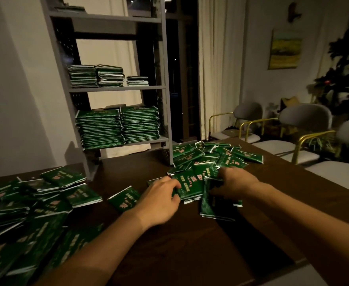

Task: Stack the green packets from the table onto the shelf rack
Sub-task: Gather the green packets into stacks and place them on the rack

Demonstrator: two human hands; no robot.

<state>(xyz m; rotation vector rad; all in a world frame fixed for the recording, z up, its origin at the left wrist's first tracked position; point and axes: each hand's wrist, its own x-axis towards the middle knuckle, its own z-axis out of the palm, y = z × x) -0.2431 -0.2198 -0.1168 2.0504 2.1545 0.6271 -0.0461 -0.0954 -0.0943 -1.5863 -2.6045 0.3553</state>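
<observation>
Lower left of frame: big loose spread of green packets (25, 213) on the dark wooden table (169, 254), overlapping, flat, some blurred at the bottom edge. Just right of that, a single packet (125, 198) lies alone on the table near the left hand. Upper left to centre: grey shelf rack (116, 88) standing on the table's far side against the wall; middle shelf has three short packet stacks (96, 76), the rightmost lowest; lower shelf has two tall packet stacks (118, 125) side by side, touching. Top shelf holds something flat and dark, can't tell what. Centre of frame: left hand (159, 200), fingers curled, fingertips on the left edge of a small bundle of packets (190, 187), gripping it from the side. Right of that: right hand (235, 185), fingers curled down onto a dark, tilted clump of packets (212, 203) just beside the bundle; grip looks like a pinch, but fingertips partly hidden and blurred. Both forearms bare, coming in from the bottom edge. Behind the hands, centre right: second loose pile of packets (212, 154), jumbled, reaching to the rack's right foot. Upper centre: pale curtains (217, 69) and a dark window gap. Right side of frame: grey chairs with gold frames (305, 129) along the table, a painting (285, 50) on the wall, dark plant (342, 79) at far right.
</observation>
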